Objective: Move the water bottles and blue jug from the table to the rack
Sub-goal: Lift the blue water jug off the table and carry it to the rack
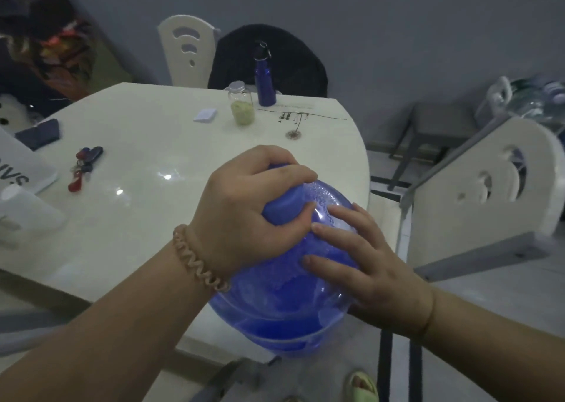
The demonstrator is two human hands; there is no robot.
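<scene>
Blue jug [284,282]: left hand [244,215] grips neck, right hand [360,264] flat.

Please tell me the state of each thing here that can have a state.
Blue jug: capped, at the table edge, held by both hands.
Left hand: grips the jug's top.
Right hand: fingers straight, pressing the jug's shoulder.
Blue bottle: upright, capped, on the table.
Jar: upright, lidded, partly filled.

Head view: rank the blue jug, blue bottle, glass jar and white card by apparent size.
1. blue jug, largest, though nearest the camera
2. blue bottle
3. glass jar
4. white card, smallest
</scene>
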